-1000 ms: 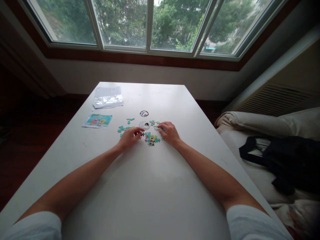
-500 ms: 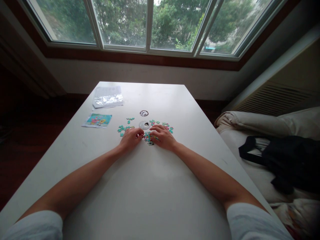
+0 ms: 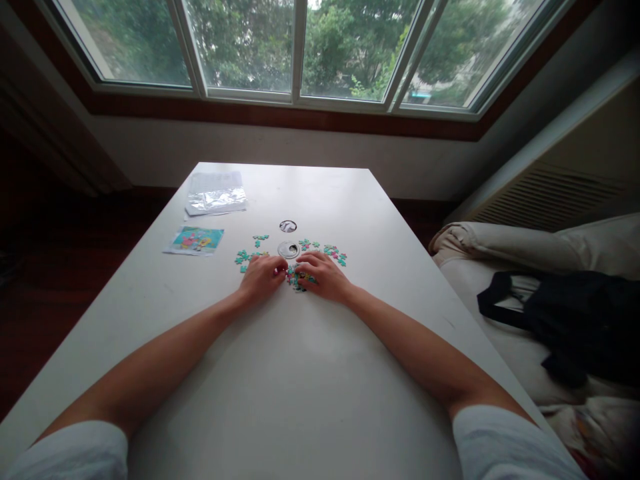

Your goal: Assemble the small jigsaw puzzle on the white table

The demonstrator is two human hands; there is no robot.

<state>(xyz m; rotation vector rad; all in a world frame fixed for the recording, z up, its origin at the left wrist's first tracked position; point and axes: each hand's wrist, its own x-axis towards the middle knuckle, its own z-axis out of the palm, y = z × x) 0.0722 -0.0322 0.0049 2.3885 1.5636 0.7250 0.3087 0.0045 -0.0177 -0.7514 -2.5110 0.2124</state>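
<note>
Small jigsaw puzzle pieces, mostly teal with pink and yellow bits, lie on the white table. My left hand (image 3: 263, 275) has thumb and forefinger pinched on a small puzzle piece (image 3: 283, 272) at the left edge of the central cluster of pieces (image 3: 296, 283). My right hand (image 3: 325, 275) rests over that cluster's right side, fingers apart and bent, touching pieces and hiding some. Other loose pieces (image 3: 243, 257) lie beyond my left hand, and more pieces (image 3: 335, 252) lie beyond my right. A round, clear-and-grey disc (image 3: 285, 251) sits just past my fingertips.
A second, smaller round item (image 3: 288, 227) lies farther back. On the left are a colourful cartoon picture sheet (image 3: 195, 241) and a clear plastic packet with papers (image 3: 217, 193). A beige sofa (image 3: 470, 267) with a dark bag (image 3: 580, 320) stands right of the table (image 3: 300, 387).
My right hand has shifted slightly left over the cluster, and pieces under it have moved a little. My left hand stays nearly in place.
</note>
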